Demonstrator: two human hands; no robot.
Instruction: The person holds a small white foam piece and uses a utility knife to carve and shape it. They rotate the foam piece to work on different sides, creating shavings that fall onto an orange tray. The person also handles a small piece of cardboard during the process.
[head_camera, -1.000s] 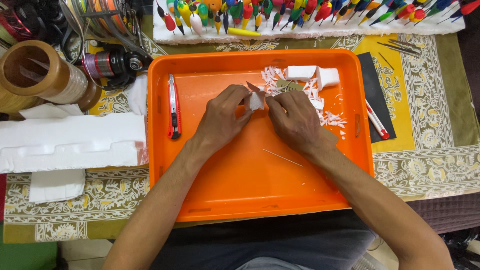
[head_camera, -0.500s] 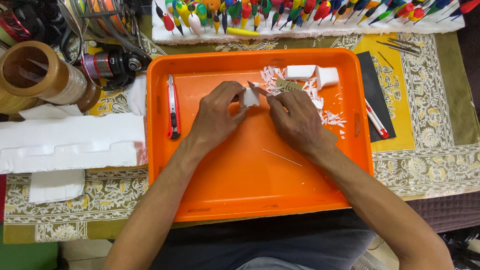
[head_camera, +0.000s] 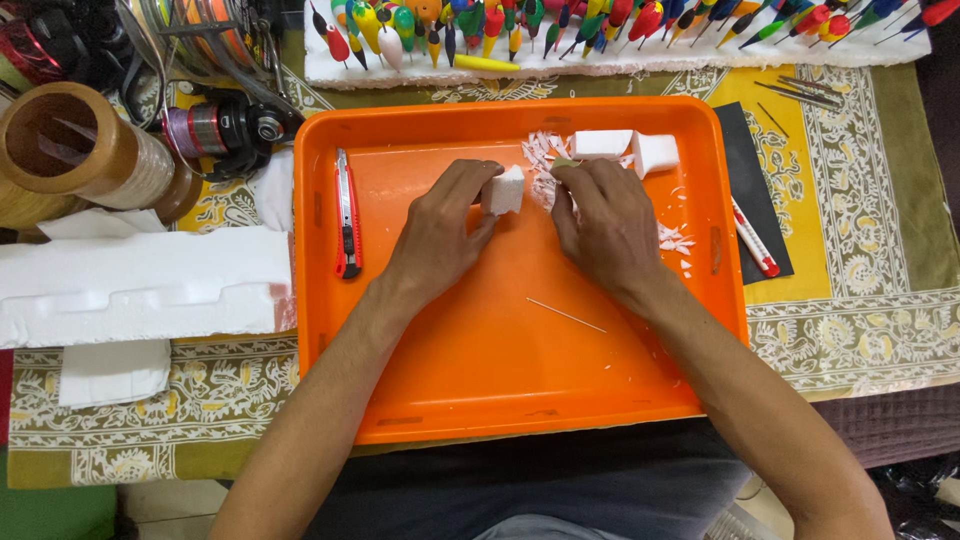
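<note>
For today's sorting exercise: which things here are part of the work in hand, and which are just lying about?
In use:
left hand
right hand
white foam block
foam shavings
orange tray

Lying about:
red utility knife
fishing reel
tape roll
painted floats

A patterned cloth (head_camera: 850, 300) is covering the counter.
An orange tray (head_camera: 500, 390), foam slab (head_camera: 140, 285) and tape rolls (head_camera: 90, 150) are lying on it.

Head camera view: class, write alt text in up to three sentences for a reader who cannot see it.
Over an orange tray, the left hand pinches a small white foam block while the right hand rests beside it among white shavings. A red utility knife lies in the tray's left part.
</note>
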